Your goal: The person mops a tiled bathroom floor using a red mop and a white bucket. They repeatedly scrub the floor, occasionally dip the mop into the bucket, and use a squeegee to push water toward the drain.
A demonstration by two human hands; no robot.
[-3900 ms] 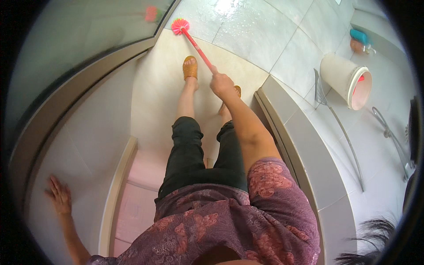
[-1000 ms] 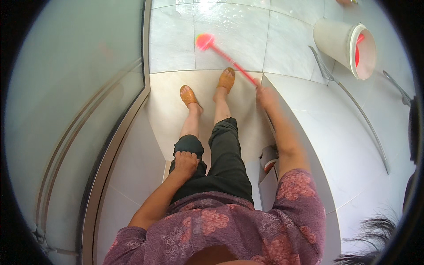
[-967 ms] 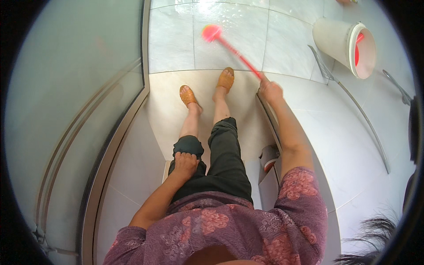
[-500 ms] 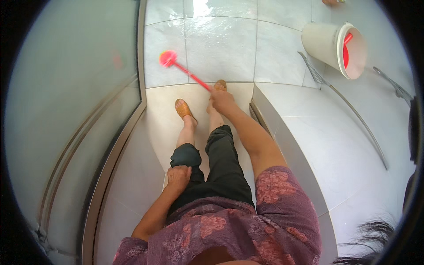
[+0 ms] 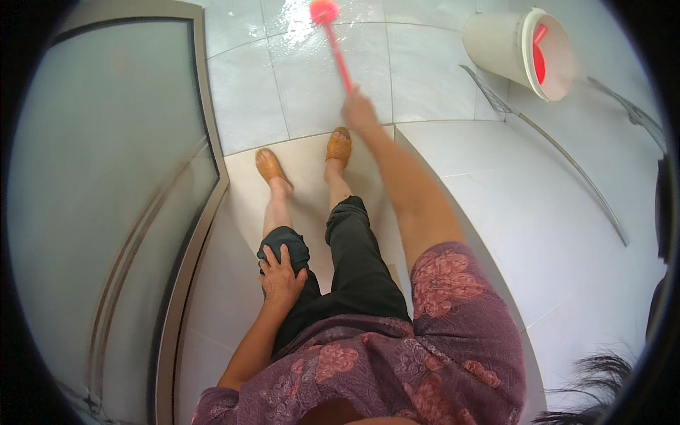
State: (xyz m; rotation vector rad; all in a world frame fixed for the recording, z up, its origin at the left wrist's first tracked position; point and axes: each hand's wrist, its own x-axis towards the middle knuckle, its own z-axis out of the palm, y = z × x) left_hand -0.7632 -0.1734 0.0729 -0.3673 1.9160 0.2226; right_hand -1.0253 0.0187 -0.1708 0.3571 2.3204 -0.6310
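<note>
Pale grey floor tiles [image 5: 333, 78] are glistening wet under the light near the far side of the room; the person's right hand [image 5: 359, 110] is reaching out over their near edge, slightly blurred, and is gripping the end of a red brush [image 5: 340, 64] in a closed fist; the shaft is slanting away from the fist, and the round, pinkish-red brush head [image 5: 324, 11] is showing over the wet patch, though I cannot tell whether it is touching the floor. The left hand [image 5: 282, 281] is resting on the left knee, fingers spread, holding nothing but lying against the dark green trousers [image 5: 365, 248]; further out, the feet, in tan sandals [image 5: 338, 145], are standing on a cream threshold [image 5: 304, 163], the right foot a little ahead of the left. A frosted glass door [image 5: 127, 106] with a brownish frame is standing at the left; over on the right, a long grey rod with a flared end [image 5: 498, 105] is lying near a white bucket [image 5: 496, 44]; something red [image 5: 540, 65] is showing inside the bucket's mouth.
</note>
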